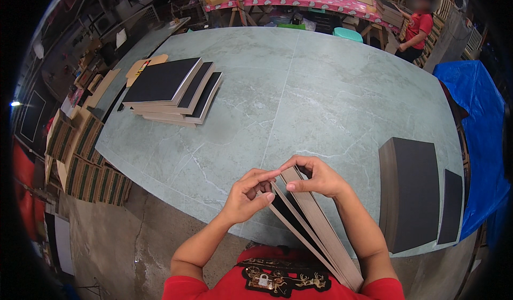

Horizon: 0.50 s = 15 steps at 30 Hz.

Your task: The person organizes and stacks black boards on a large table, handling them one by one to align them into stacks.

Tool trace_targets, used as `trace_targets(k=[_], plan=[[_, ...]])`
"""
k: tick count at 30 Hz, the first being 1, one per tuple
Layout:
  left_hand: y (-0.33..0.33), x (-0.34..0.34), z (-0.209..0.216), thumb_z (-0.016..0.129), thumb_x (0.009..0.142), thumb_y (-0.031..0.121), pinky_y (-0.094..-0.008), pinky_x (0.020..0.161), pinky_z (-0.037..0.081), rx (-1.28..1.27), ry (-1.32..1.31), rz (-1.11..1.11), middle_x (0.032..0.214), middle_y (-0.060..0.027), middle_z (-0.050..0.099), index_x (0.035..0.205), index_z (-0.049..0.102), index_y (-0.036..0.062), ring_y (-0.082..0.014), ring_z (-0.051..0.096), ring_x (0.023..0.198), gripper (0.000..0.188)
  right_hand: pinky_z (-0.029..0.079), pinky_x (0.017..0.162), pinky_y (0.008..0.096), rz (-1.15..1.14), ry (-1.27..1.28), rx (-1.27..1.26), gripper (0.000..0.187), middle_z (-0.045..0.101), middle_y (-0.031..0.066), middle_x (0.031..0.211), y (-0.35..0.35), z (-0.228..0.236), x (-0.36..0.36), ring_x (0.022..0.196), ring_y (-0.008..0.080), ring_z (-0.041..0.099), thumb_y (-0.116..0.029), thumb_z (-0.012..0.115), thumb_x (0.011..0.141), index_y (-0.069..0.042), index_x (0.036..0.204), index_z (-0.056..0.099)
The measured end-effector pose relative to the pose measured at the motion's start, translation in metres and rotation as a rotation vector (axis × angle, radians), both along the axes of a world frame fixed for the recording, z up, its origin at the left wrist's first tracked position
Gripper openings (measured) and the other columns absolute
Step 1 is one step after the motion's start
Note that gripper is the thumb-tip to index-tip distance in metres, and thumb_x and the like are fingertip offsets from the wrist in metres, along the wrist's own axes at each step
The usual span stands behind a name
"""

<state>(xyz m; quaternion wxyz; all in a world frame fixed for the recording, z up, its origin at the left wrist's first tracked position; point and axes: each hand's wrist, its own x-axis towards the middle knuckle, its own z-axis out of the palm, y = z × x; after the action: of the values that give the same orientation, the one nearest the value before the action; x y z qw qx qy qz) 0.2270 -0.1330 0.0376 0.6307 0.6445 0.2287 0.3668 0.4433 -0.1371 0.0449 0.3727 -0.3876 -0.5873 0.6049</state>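
Both hands, left hand (247,195) and right hand (315,177), pinch a board bundle (312,230); far-left stack (173,89) looks done, near-right pile (411,193) seems still waiting.

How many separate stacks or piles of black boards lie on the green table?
3: a fanned pile at the far left, a tall stack at the near right, and a thin one beside it at the table's right edge.

The person is wearing a red short-sleeved shirt (278,286) showing a black and gold print at six o'clock.
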Motion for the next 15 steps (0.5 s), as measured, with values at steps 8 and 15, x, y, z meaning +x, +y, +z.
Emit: trace_targets(k=[8, 15], plan=[[-0.002, -0.001, -0.012, 0.059, 0.076, -0.004, -0.025, 0.08, 0.04, -0.095, -0.059, 0.051, 0.106, -0.0068, 0.045, 0.115, 0.049, -0.0002, -0.0112, 0.047, 0.086, 0.04, 0.037, 0.073, 0.024, -0.026, 0.03, -0.008, 0.037, 0.056, -0.0004, 0.083, 0.0, 0.003, -0.002, 0.079, 0.0093, 0.049, -0.02, 0.076, 0.065, -0.006, 0.097, 0.062], [-0.001, 0.005, -0.011, 0.058, 0.077, -0.001, -0.0261, 0.083, 0.04, -0.104, -0.079, 0.006, 0.098, -0.0067, 0.052, 0.122, 0.043, 0.0015, -0.0113, 0.049, 0.092, 0.048, 0.037, 0.069, 0.022, -0.055, -0.003, -0.048, 0.036, 0.055, -0.0024, 0.078, 0.0, -0.004, -0.001, 0.073, 0.0065, 0.048, -0.019, 0.076, 0.065, -0.005, 0.094, 0.059]])
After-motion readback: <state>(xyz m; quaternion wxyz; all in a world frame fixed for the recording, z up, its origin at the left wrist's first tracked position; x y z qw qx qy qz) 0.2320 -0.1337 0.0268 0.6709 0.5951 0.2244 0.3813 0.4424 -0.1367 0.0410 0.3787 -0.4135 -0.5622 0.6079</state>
